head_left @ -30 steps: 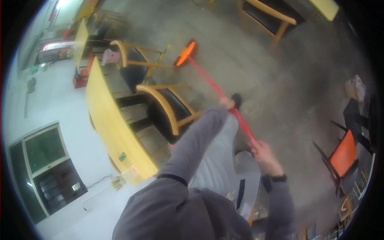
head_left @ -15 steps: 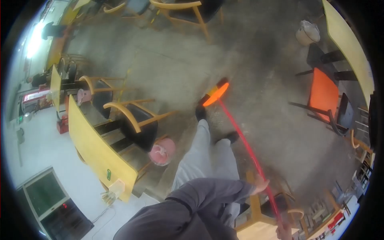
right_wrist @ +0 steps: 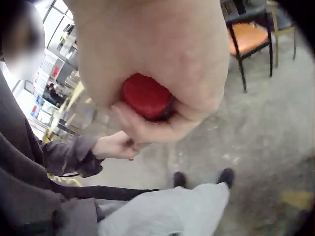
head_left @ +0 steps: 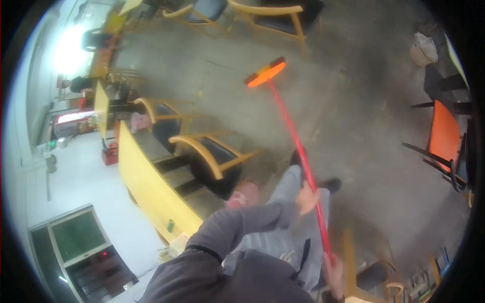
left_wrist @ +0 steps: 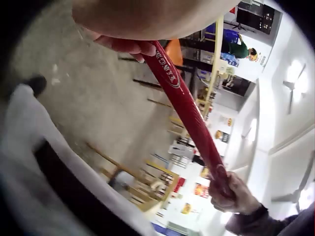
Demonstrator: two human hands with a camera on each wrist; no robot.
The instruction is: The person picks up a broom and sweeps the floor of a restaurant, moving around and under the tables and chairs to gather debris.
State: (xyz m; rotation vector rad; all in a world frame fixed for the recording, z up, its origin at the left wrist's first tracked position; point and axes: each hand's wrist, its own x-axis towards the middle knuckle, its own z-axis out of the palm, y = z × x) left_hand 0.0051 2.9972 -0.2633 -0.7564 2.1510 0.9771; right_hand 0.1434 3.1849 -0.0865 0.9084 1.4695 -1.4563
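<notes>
A broom with a long red handle point(head_left: 290, 118) and an orange head point(head_left: 265, 76) reaches forward from the person, its bristled head down at the floor. My left hand point(head_left: 306, 198) grips the handle about midway, in front of the grey trousers. Lower on the shaft in the head view, my right hand point(head_left: 333, 272) holds the end part. In the right wrist view its fingers point(right_wrist: 162, 130) curl round the red end cap point(right_wrist: 146, 96). White lettering marks the handle in the left wrist view, between the two hands.
Yellow tables point(head_left: 146, 177) and wooden chairs point(head_left: 207, 156) with dark seats line the left side. A pink bucket point(head_left: 245, 194) stands by the left leg. At right are an orange chair point(head_left: 444, 134) and a whitish bucket point(head_left: 423, 50). Bare concrete floor point(head_left: 353, 116) lies between.
The broom head came in close to the feet half a second ago and is now farther out ahead. Both hands stay on the handle, and the view has swung.
</notes>
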